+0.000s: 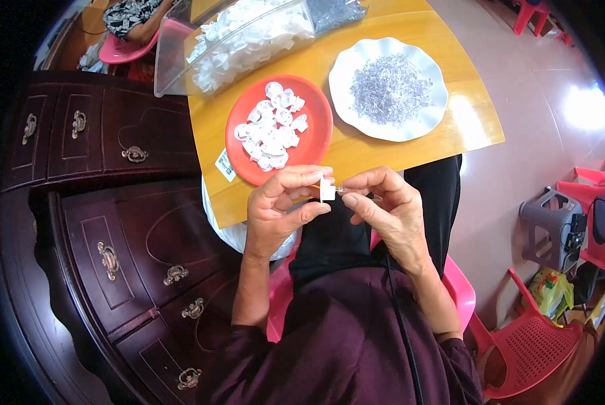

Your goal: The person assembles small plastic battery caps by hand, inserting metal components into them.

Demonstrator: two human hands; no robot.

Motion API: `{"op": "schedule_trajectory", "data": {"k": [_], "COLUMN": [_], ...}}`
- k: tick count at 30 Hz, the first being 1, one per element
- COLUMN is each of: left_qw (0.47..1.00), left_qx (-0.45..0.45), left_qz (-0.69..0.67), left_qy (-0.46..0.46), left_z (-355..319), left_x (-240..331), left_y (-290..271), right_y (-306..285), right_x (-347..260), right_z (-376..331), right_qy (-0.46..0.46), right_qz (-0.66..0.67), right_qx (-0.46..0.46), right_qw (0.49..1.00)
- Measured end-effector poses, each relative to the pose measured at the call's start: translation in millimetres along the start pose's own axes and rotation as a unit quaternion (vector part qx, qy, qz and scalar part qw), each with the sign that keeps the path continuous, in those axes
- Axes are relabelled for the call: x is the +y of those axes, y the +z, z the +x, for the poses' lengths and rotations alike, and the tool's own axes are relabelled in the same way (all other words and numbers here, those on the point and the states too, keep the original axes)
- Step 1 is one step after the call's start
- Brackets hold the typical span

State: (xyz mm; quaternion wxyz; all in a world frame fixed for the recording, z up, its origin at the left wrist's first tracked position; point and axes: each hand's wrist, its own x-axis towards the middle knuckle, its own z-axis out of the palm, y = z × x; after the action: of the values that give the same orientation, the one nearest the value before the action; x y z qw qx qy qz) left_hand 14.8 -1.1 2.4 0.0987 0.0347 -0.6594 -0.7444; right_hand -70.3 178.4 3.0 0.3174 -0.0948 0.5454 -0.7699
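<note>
Over my lap, just off the near table edge, my left hand (274,214) is closed, pinching a small white plastic part (328,192) with a round flange between thumb and fingertips. My right hand (391,206) is closed too, its thumb and forefinger on a thin clear piece (341,191) that meets the white part's right side. How deep it sits, I cannot tell. Beyond my left hand, a red plate (321,128) carries several similar white parts (270,131). A white scalloped plate (343,108) to the right holds a heap of small clear pieces (391,88).
A clear plastic bin (171,67) of white parts (248,40) stands at the table's far left, beside a bag of dark grey bits (336,13). Dark wooden drawers (127,263) line the left. Red chairs (532,344) and a grey stool (548,223) are at right. Another person (144,27) sits far left.
</note>
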Motion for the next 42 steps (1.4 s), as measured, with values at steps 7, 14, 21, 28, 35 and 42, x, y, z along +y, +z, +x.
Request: {"op": "schedule_trajectory", "data": {"k": [7,14,21,28,35,42], "left_qw": [0.999,0.997,0.989,0.974,0.883,0.668], "left_qx": [0.007,0.003,-0.005,-0.066,0.141,0.118], "left_qz": [0.050,0.077,0.145,0.218,0.391,0.656], "left_qy": [0.016,0.028,0.016,0.000,0.220,0.331], "left_z": [-1,1,12,53,176,195], "left_x": [-1,-6,-11,0,70,67], "left_y": [5,7,8,-4,-81,-68], "right_y": [-7,-8,-13,-15,-24,-30], "right_x": [4,11,21,25,30,36], "right_z": [2,1,6,28,46,51], "right_qy": [0.003,0.021,0.009,-0.006,-0.016,-0.037], "right_qz": [-0.044,-0.016,-0.025,-0.040,-0.150,-0.145], "right_qx": [-0.005,-0.009,0.012,0.058,0.092,0.084], "right_qw": [0.999,1.000,1.000,0.998,0.984,0.985]}}
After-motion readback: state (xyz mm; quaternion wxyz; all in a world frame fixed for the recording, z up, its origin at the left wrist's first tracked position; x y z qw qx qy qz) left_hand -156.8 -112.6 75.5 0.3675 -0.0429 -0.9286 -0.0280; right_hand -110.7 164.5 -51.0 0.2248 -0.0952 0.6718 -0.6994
